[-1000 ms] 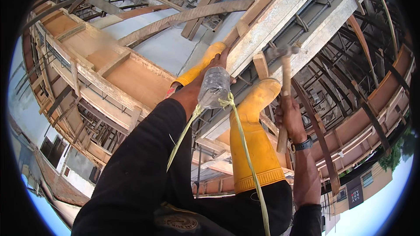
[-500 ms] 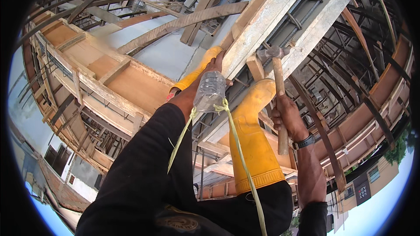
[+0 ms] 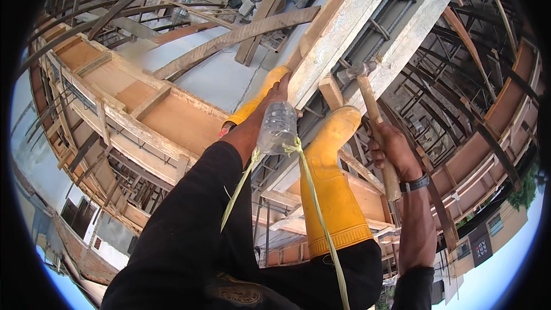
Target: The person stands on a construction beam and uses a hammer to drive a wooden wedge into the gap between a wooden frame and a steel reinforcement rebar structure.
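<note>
High on the formwork, hammer up

We're above wooden formwork (image 3: pixel 143 109) and rebar (image 3: pixel 396 0), yellow boots (image 3: pixel 333 195) on the planks. Our right hand (image 3: pixel 396 149) has its grip wrapped tight round the hammer (image 3: pixel 373 120), head raised by the beam (image 3: pixel 356 28). Our left hand (image 3: pixel 278 89) reaches onto that beam; its grip we can't tell.

head cam | looks steeply down, close over own legs | scaffold far below
</note>
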Motion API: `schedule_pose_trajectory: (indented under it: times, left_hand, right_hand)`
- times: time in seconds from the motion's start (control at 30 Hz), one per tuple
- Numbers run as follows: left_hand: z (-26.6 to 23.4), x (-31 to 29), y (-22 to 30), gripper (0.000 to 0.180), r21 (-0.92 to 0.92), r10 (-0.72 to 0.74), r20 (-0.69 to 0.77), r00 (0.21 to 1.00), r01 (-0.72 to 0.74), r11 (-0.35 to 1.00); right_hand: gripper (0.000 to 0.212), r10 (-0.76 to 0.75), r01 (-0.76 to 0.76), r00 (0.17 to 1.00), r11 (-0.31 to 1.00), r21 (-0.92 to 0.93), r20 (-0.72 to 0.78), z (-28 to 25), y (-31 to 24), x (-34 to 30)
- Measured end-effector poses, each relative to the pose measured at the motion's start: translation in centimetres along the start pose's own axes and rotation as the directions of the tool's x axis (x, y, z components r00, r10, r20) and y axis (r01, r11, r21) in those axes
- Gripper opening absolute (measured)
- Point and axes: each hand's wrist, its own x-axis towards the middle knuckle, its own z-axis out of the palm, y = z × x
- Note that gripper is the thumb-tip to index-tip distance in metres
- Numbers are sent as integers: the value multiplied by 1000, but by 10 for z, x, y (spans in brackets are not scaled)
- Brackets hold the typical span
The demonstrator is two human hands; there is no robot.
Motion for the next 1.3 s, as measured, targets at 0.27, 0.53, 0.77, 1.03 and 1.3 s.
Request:
schedule_pose_trajectory:
  times: [0.27,0.53,0.77,1.03,1.3]
  left_hand:
    - [-1,-2,-6,132,29,40,-36,999,-39,999]
    - [-2,24,-38,146,23,43,-28,999,-43,999]
    - [-17,2,10,140,-70,187,86,979,-181,981]
    - [-68,25,21,98,703,641,-2,768,-455,547]
    - [6,55,142,68,656,404,713,573,-749,-97]
  right_hand:
    - [39,-534,707,636,692,144,-557,-43,-48,-10]
    - [39,-121,95,987,968,-233,-103,-2,40,-11]
    - [35,-457,321,800,873,-368,-388,12,153,-13]
    - [31,-494,517,674,846,-126,-550,50,219,52]
    - [28,-506,693,535,721,8,-677,77,231,102]
